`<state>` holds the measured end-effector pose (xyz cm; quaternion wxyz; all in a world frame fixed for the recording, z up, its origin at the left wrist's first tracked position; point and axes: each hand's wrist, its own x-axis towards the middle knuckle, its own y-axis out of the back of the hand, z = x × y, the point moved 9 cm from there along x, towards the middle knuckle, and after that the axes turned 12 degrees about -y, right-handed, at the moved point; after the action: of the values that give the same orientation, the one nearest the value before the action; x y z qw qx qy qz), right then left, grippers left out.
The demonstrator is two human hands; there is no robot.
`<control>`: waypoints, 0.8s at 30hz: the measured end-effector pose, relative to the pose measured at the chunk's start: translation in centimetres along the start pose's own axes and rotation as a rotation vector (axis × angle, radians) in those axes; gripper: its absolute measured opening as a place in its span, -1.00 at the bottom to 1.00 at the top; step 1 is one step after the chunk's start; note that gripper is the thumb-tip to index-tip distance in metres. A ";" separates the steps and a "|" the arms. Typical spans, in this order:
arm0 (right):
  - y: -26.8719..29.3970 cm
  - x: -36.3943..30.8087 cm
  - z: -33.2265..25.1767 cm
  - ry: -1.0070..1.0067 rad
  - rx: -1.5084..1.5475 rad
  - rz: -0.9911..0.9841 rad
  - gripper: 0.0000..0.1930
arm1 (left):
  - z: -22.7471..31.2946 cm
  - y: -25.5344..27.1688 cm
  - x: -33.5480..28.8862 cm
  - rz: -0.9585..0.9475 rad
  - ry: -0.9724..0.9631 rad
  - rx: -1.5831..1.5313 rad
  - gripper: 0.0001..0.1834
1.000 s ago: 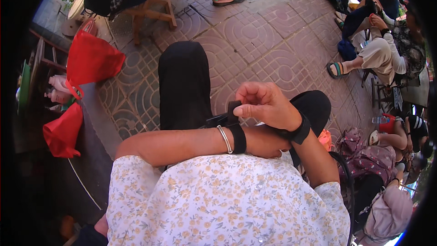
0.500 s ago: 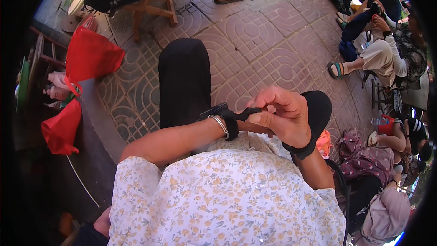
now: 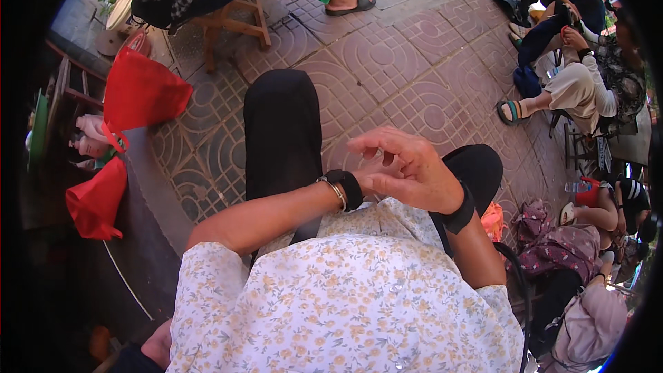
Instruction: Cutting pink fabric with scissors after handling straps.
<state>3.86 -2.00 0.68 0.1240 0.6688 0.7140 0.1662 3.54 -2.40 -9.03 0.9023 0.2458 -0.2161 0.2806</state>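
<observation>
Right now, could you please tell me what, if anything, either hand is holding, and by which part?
The bare right hand shows nothing in its grip. Whether the bare left hand, partly hidden behind it, holds anything cannot be told.

Bangle (image 3: 338, 197) & strap (image 3: 353, 190) on L wrist (image 3: 316, 198), 2nd strap (image 3: 461, 211) on R wrist (image 3: 449, 197); bags (image 3: 145, 90) L, ppl (image 3: 587, 86) R.

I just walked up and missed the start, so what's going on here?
Someone in a floral top, apparently seated, has both arms in front of the body. The right hand, fingers loosely curled, partly hides the left hand; nothing shows in its grip, and whether the hands touch is unclear. A black strap is around the left wrist, beside a silver bangle. A black band is on the right wrist.
</observation>
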 end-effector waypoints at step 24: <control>-0.3 2.7 9.9 -0.523 0.480 0.047 -0.92 | -1.4 -8.6 -6.1 -0.730 0.377 0.035 -0.78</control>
<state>7.34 1.43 -8.32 0.1378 0.7151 0.6611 -0.1803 4.65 -10.28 -16.09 0.9621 0.2657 0.0593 -0.0143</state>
